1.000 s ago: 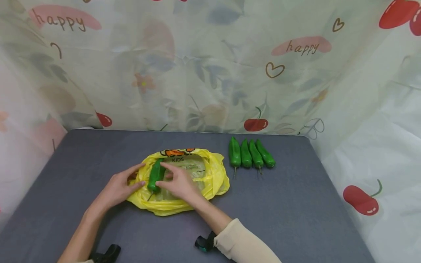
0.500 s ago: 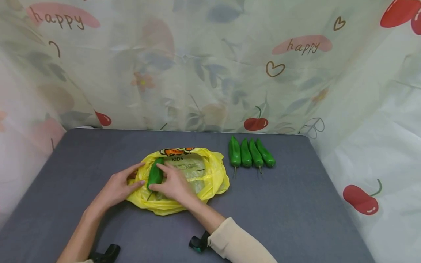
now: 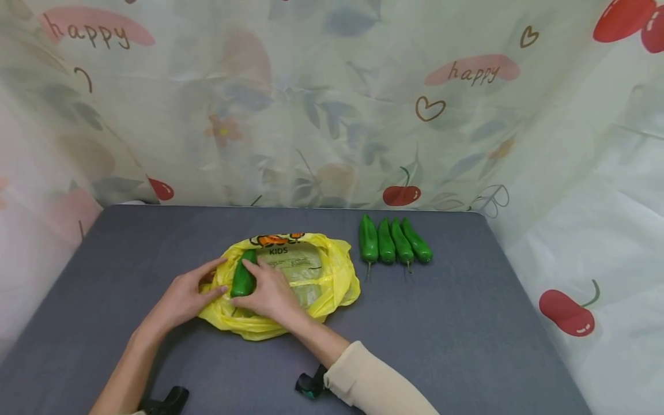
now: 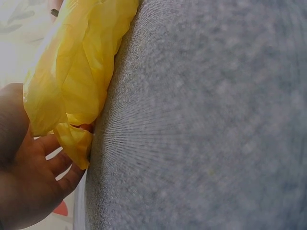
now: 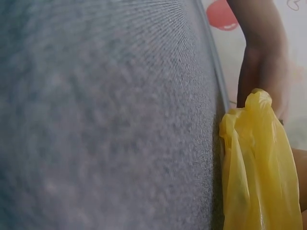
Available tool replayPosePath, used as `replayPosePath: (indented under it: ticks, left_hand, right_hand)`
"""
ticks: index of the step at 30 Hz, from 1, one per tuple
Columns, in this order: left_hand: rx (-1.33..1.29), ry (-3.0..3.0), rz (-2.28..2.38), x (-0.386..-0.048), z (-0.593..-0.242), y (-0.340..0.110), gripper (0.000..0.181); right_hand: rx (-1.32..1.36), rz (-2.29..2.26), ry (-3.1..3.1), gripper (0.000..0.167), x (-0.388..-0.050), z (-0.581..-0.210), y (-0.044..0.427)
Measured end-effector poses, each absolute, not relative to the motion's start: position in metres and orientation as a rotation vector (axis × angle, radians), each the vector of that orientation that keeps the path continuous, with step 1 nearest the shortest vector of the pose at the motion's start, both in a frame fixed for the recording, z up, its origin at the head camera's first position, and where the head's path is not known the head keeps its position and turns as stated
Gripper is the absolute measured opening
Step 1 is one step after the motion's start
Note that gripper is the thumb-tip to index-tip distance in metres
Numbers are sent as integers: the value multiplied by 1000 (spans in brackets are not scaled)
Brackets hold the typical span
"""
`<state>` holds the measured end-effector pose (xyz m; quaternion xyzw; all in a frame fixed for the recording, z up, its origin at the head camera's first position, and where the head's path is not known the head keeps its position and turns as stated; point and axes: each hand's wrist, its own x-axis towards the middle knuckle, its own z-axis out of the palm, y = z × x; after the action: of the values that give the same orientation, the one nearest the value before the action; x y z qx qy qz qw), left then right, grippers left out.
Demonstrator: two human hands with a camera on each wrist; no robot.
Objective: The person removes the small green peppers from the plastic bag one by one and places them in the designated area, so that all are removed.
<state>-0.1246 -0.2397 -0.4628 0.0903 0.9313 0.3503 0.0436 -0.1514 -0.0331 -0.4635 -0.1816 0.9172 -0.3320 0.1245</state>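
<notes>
A yellow plastic bag [image 3: 342, 276] lies on the table with its mouth spread wide, in the head view. Inside it, along the left side, is a long green pepper [image 3: 242, 281]. My right hand [image 3: 272, 294] reaches into the mouth and pinches this pepper, fingers near its far end and thumb near its stem end. My left hand [image 3: 187, 294] grips the bag's left rim between thumb and fingers. Seen from the left wrist, yellow film [image 4: 72, 72] covers part of the left hand's fingers. The bag [image 5: 259, 167] also hides most of the right hand in the right wrist view.
Several green peppers [image 3: 402, 245] lie side by side at the back of the table, right of the bag. The dark grey table [image 3: 441, 323] ends at a printed curtain [image 3: 321, 115] behind it. Black wrist devices [image 3: 309, 385] sit under both forearms.
The right hand has moved slightly left and closer to the stem end with the pepper, which sits further into the bag's left side. The left hand stays on the rim.
</notes>
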Motion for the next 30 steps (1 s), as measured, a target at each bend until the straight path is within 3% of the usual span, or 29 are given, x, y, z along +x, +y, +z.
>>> replayPosePath:
  ticks: [30]
  left_hand:
    - [269, 2846, 1076, -124, -462, -239, 63]
  right_hand:
    - [-502, -1165, 2575, 63, -152, -457, -21]
